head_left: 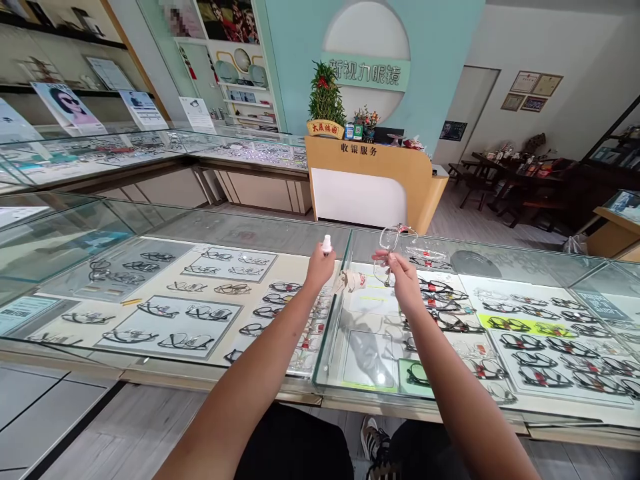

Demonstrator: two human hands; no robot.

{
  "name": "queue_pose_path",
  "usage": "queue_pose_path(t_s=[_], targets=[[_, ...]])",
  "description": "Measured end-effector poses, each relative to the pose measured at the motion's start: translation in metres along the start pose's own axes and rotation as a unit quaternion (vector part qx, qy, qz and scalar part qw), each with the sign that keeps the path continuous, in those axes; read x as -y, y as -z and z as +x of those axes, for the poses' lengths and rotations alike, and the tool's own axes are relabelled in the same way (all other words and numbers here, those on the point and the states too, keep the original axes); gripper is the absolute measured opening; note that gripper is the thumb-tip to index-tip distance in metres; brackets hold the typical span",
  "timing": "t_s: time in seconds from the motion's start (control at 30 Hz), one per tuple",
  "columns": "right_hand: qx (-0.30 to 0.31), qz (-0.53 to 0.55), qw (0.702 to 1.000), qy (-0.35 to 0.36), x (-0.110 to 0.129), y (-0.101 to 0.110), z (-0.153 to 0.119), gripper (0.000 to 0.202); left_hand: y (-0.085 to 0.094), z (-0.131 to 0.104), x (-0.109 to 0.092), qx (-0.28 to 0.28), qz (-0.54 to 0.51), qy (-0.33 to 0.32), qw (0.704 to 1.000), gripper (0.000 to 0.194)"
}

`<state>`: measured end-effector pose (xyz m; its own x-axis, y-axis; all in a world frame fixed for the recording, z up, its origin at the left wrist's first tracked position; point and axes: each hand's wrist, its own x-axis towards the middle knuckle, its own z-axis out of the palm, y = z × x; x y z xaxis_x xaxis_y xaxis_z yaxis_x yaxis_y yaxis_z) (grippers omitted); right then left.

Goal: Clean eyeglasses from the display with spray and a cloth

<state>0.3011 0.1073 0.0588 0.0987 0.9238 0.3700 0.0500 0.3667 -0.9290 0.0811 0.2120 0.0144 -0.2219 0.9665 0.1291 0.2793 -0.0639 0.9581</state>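
Note:
My left hand (319, 268) is closed around a small white spray bottle (327, 241), its nozzle sticking up above the fingers. A pair of thin-framed eyeglasses (389, 239) is pinched in my right hand (403, 280), raised over the glass showcase (320, 337). One lens shows above the fingers and another below them. Between my hands, a crumpled beige cloth or wrapper (350, 281) with red print lies on the glass top. Under the glass, several rows of eyeglasses (443, 303) rest below my right forearm.
To the left, display trays (175, 327) with more eyeglasses lie inside the case. Beyond it stands a wooden cashier counter (370, 157) with a potted plant (325, 93). Another glass showcase (240, 148) runs along the back left. A dark table (520, 167) stands far right.

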Motion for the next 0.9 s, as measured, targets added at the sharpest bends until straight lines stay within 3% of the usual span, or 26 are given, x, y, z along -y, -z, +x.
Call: queue_pose_path(t_s=[0.27, 0.47, 0.53, 0.6, 0.67, 0.73, 0.8, 0.9], targets=[[-0.007, 0.001, 1.0, -0.01, 0.006, 0.0, 0.0, 0.045, 0.008, 0.013, 0.018, -0.039, 0.02, 0.02, 0.999, 0.02], [-0.006, -0.012, 1.0, -0.005, 0.005, 0.001, 0.0, 0.048, 0.01, 0.008, 0.009, -0.085, 0.023, 0.023, 0.996, 0.042], [-0.007, -0.008, 1.0, -0.002, 0.004, 0.001, 0.0, 0.046, 0.013, -0.001, -0.004, -0.139, 0.045, -0.036, 0.989, 0.055], [-0.008, -0.001, 1.0, 0.0, 0.004, 0.001, 0.0, 0.044, 0.018, -0.011, -0.02, -0.167, 0.088, -0.165, 0.968, 0.056], [-0.009, 0.005, 1.0, 0.001, 0.005, 0.002, 0.001, 0.044, 0.022, -0.021, -0.035, -0.06, 0.126, -0.275, 0.951, 0.047], [-0.011, 0.007, 1.0, 0.002, 0.006, 0.002, 0.001, 0.044, 0.024, -0.029, -0.043, 0.122, 0.173, -0.323, 0.923, 0.051], [-0.013, 0.0, 1.0, 0.004, 0.007, 0.002, 0.002, 0.045, 0.022, -0.035, -0.043, 0.268, 0.21, -0.323, 0.883, 0.058], [-0.015, -0.013, 1.0, 0.0, 0.01, 0.002, 0.002, 0.045, 0.014, -0.037, -0.033, 0.364, 0.221, -0.292, 0.856, 0.058]])
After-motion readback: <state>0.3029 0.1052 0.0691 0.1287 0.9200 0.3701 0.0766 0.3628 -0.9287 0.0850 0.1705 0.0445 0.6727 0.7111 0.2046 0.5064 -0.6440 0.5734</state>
